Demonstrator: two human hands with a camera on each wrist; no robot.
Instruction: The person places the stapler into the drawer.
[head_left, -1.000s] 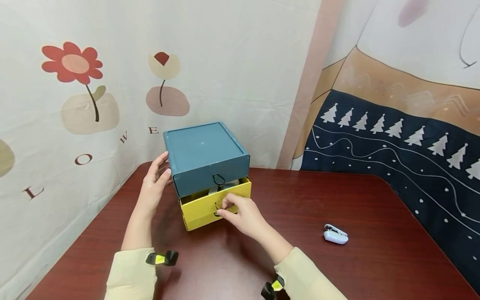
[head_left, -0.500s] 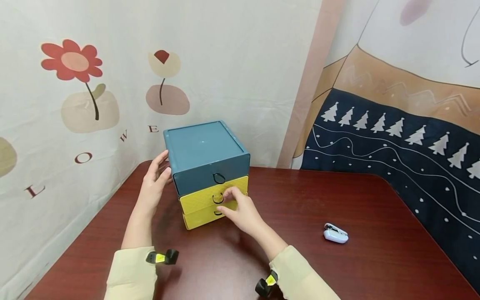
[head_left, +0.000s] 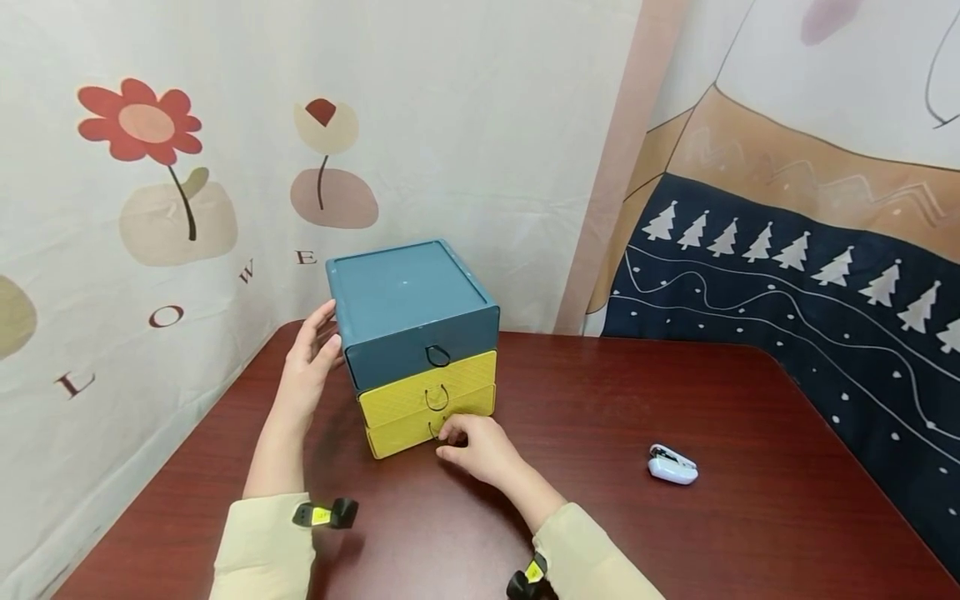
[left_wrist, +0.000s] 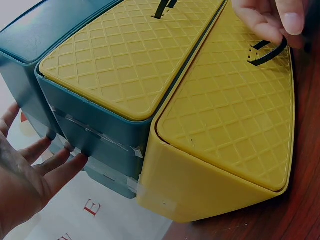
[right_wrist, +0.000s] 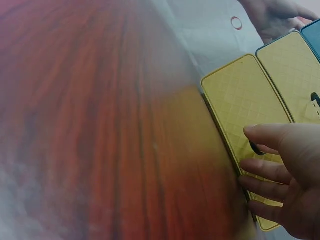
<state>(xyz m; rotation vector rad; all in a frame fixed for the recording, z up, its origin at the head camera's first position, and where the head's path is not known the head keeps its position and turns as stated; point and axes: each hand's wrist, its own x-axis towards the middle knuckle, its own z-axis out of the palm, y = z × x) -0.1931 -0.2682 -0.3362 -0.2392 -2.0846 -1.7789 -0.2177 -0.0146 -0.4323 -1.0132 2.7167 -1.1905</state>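
A stacked drawer box stands on the table: a blue-green top drawer (head_left: 420, 350), a yellow middle drawer (head_left: 397, 404) and a yellow bottom drawer (head_left: 397, 437). Each front has a black loop handle, and all the fronts sit flush. My left hand (head_left: 303, 354) rests its spread fingers against the box's left side, as the left wrist view also shows (left_wrist: 30, 175). At the bottom drawer, my right hand (head_left: 483, 450) has its thumb and curled index finger at the loop handle (left_wrist: 270, 54). Part of that loop is hidden by the fingers.
A small pale-blue stapler (head_left: 672, 465) lies on the dark red-brown table (head_left: 600, 400), to the right of the box. Behind the table hangs a printed cloth (head_left: 480, 150) with flowers and trees.
The yellow middle drawer, partly pulled out a second ago, has been pushed in. My right hand has left its front and moved down to the bottom drawer's loop. The left hand stays put.
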